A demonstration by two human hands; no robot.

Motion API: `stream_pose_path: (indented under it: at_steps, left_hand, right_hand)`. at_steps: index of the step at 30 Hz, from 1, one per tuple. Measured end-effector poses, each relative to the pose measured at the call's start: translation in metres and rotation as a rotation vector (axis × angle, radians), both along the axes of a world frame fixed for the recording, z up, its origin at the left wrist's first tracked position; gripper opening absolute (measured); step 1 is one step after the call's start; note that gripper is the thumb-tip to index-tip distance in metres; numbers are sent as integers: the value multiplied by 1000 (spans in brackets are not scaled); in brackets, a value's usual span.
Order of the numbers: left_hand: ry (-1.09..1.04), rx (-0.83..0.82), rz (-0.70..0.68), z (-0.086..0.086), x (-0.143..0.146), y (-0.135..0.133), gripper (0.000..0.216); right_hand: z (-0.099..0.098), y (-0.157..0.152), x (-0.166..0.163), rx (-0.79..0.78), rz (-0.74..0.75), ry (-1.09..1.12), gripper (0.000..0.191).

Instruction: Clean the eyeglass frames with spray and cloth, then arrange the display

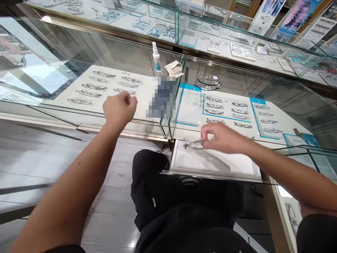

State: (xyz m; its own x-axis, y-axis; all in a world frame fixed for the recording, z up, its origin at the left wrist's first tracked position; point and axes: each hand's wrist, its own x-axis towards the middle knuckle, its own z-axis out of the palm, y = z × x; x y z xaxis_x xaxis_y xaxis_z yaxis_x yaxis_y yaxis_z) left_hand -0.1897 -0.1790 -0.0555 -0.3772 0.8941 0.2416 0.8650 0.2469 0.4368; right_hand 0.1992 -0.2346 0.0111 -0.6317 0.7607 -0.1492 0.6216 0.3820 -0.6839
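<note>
Black trousers (184, 211) sat below the drawn-out tray (223, 168); right hand (226, 138) pinched one pair of glasses (193, 144) over its far edge, not yet laid down, left hand (119, 109) curled, seemingly empty, above the counter glass (52, 112).

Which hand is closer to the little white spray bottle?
Left. The left hand is down-left of the spray bottle; the right hand is farther, down-right, holding glasses.

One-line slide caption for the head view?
Right hand holds glasses over a pulled-out white tray; left hand fisted by the glass showcase.
</note>
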Motion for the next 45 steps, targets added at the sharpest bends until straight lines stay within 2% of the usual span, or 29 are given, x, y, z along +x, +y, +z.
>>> stream_pose_path:
  at_steps: [3, 6, 10, 15, 18, 21, 30, 36, 42, 45]
  left_hand:
    - [103, -55, -26, -1, 0, 4, 17]
    - [146, -30, -32, -4, 0, 5, 32]
    - [81, -30, -32, -5, 2, 5, 51]
    - [62, -69, -14, -1, 3, 4, 57]
    - [64, -61, -10, 0, 3, 4, 55]
    - [62, -52, -8, -1, 2, 4, 54]
    - [65, -57, -4, 1, 3, 2, 53]
    - [51, -66, -1, 3, 4, 2, 51]
    - [45, -72, -1, 4, 2, 2, 50]
    - [38, -60, -6, 4, 2, 1, 50]
  right_hand:
    - [-35, -31, -1, -154, 25, -25, 19]
    - [-80, -24, -6, -97, -61, -44, 18]
    - [-129, 29, -17, 156, -166, -141, 13]
    - [-165, 104, -37, 378, -174, -315, 7]
    - [-175, 127, -48, 409, -160, -363, 9]
    - [-182, 137, -57, 397, -167, -375, 10]
    - [-199, 150, -64, 380, -146, -373, 11]
    - [-202, 151, -58, 366, -156, -356, 5]
    - [-205, 160, -52, 357, -166, -267, 10]
    - [-206, 167, -47, 353, -169, -241, 24]
